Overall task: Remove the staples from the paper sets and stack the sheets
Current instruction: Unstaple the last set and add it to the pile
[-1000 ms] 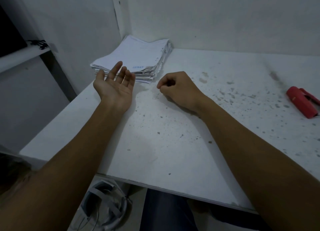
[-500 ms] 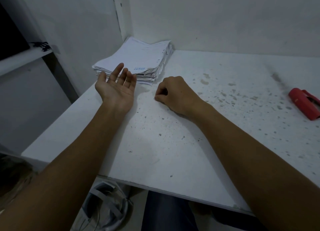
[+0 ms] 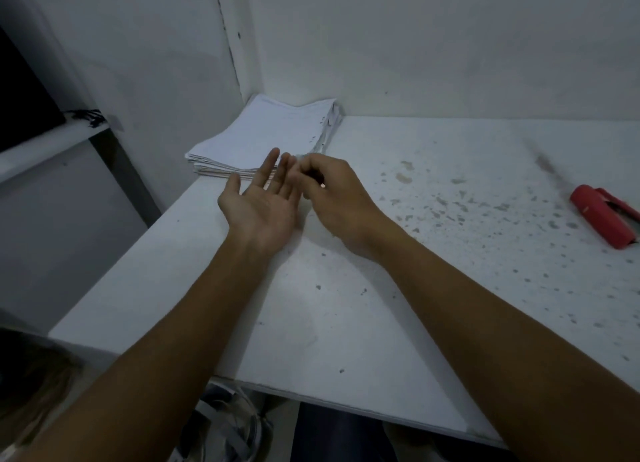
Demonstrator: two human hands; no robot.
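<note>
A stack of white paper sheets [image 3: 270, 135] lies in the far left corner of the white table [image 3: 346, 305], against the wall. My left hand [image 3: 263, 201] is held palm up with straight fingers just in front of the stack. My right hand [image 3: 332, 191] has its fingers curled, fingertips pinched together over the left hand's fingertips. Whatever it pinches is too small to make out. A red staple remover [image 3: 604, 219] lies on the table at the far right, away from both hands.
The table surface is speckled with dark stains, mostly on the right half. Walls close in behind and to the left. A shelf [image 3: 52, 139] sits left of the table. Headphones [image 3: 225, 423] lie on the floor under the front edge.
My right hand rose from the table and moved left and forward to the left hand's fingertips. The left hand lifted slightly, still palm up.
</note>
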